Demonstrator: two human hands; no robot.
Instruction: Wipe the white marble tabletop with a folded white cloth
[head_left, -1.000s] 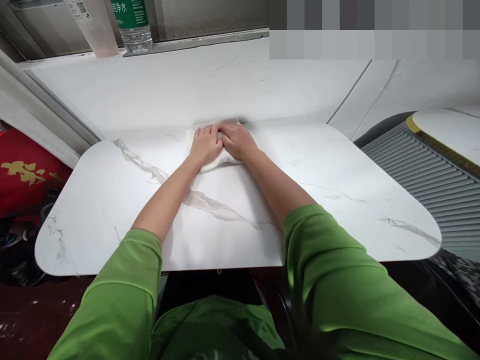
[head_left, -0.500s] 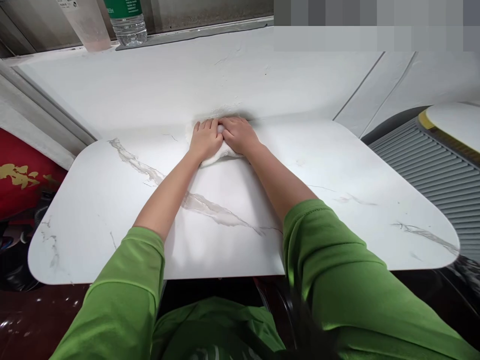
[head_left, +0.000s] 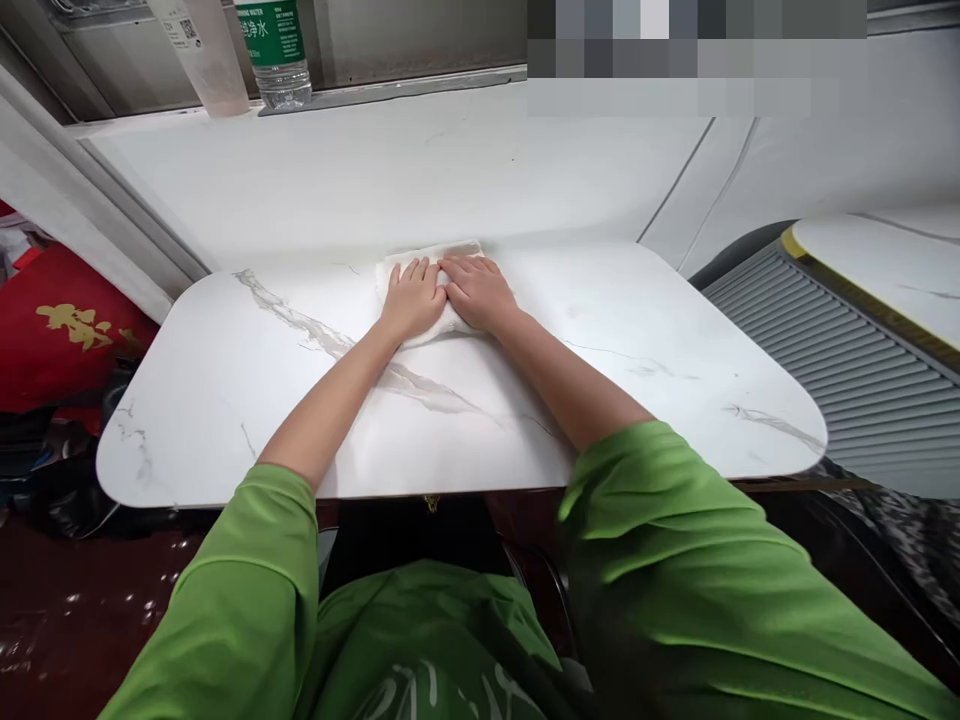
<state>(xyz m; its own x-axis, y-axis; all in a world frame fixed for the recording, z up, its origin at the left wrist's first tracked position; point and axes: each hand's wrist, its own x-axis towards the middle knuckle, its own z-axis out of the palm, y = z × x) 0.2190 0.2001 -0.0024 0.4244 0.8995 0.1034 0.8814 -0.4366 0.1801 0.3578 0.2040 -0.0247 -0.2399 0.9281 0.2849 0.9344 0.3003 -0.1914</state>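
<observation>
A folded white cloth [head_left: 457, 322] lies on the white marble-patterned table [head_left: 247, 400] at its far edge, by the wall. My left hand [head_left: 414, 298] rests flat on the cloth's left part, fingers stretched away from me and slightly apart. Beside it, my right hand [head_left: 477, 290] presses on the right part, its fingers extended toward the upper left. The two hands touch or nearly touch at the thumbs. Part of the cloth is hidden under both palms.
On the ledge behind stand a frosted bottle [head_left: 214, 70] and a green-labelled water bottle [head_left: 281, 60]. A red bag [head_left: 67, 330] is at the left. At the right are a grey ribbed panel [head_left: 840, 350] and another white tabletop [head_left: 892, 270].
Both hands and the cloth have come slightly back from the wall, and the cloth's far edge now shows flat. The camera view has shifted.
</observation>
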